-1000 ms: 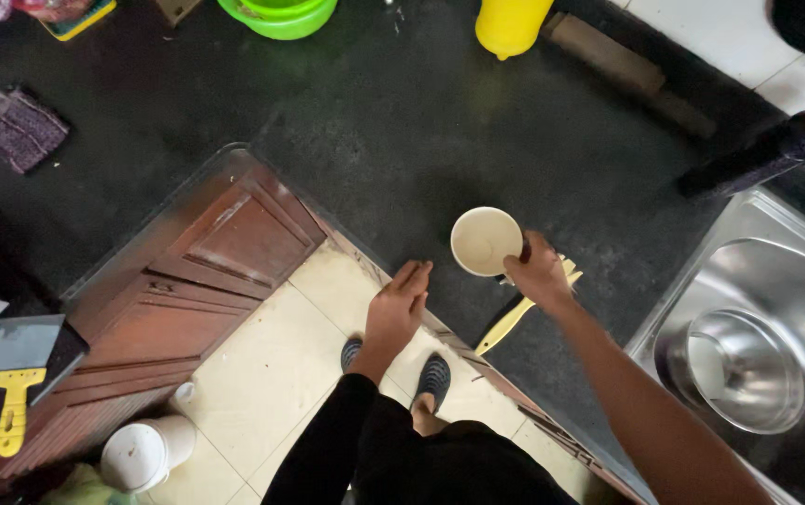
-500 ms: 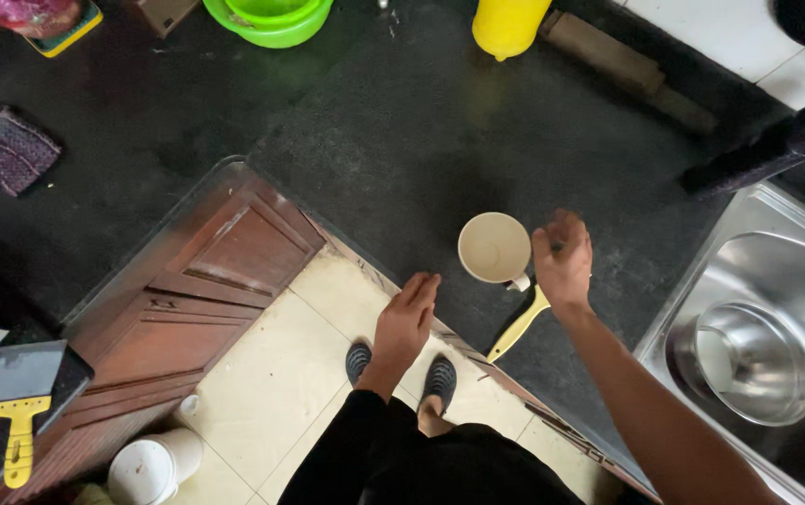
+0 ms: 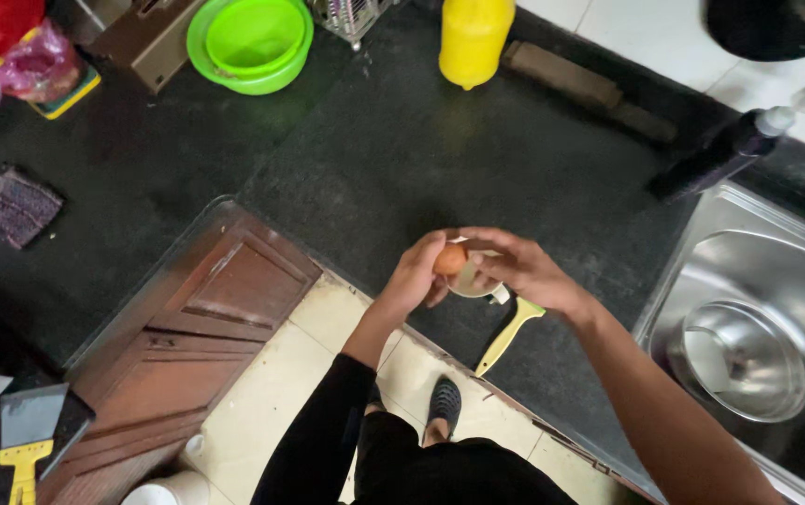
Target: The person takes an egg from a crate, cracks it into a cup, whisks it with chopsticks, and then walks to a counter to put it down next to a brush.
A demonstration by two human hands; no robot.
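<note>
Both my hands meet over a pale cream cup on the black stone counter. My left hand and my right hand together hold a brown egg just above the cup's rim. The hands hide most of the cup; only its near edge and small handle show. A knife with a pale yellow handle lies on the counter just below my right wrist, pointing toward the counter's near edge.
A steel sink with a steel bowl sits at right. A dark spray bottle, yellow container and green bowls stand at the back. A dark cloth lies left. A yellow-handled scraper is at lower left.
My left hand rose from the counter's edge to the cup. My right hand moved from beside the cup to above it. Both now hold an egg that was not seen before.
</note>
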